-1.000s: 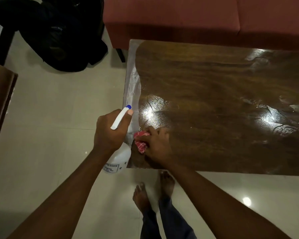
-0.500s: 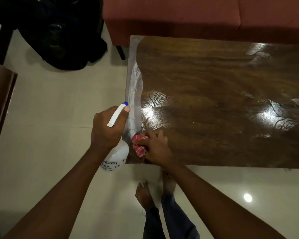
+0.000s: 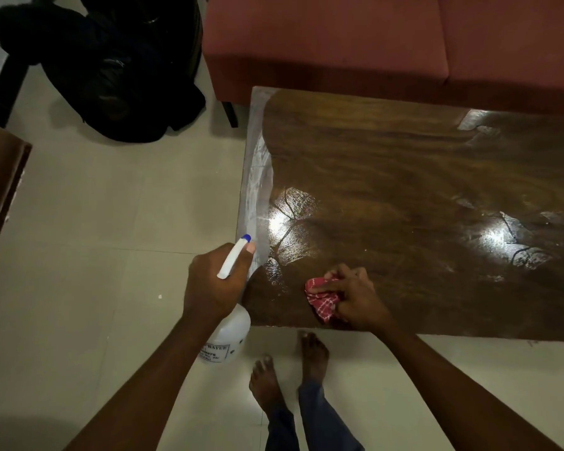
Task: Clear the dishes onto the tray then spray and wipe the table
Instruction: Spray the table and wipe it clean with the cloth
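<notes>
A dark wooden table [image 3: 404,196] with a glossy, wet-looking top fills the right half of the view. My left hand [image 3: 212,281] grips a white spray bottle [image 3: 227,336] with a blue-tipped nozzle, held just off the table's near left corner. My right hand [image 3: 355,297] presses a bunched red checked cloth [image 3: 321,299] onto the tabletop close to its front edge. No dishes or tray are in sight.
A red sofa [image 3: 355,43] stands behind the table. A black bag [image 3: 118,76] lies on the tiled floor at the upper left. The corner of a brown piece of furniture [image 3: 0,190] juts in at the left edge. My bare feet [image 3: 287,369] stand by the table's front.
My right hand has slid the red cloth to the right along the table's front edge, away from the left corner. The left hand still holds the bottle in about the same spot.
</notes>
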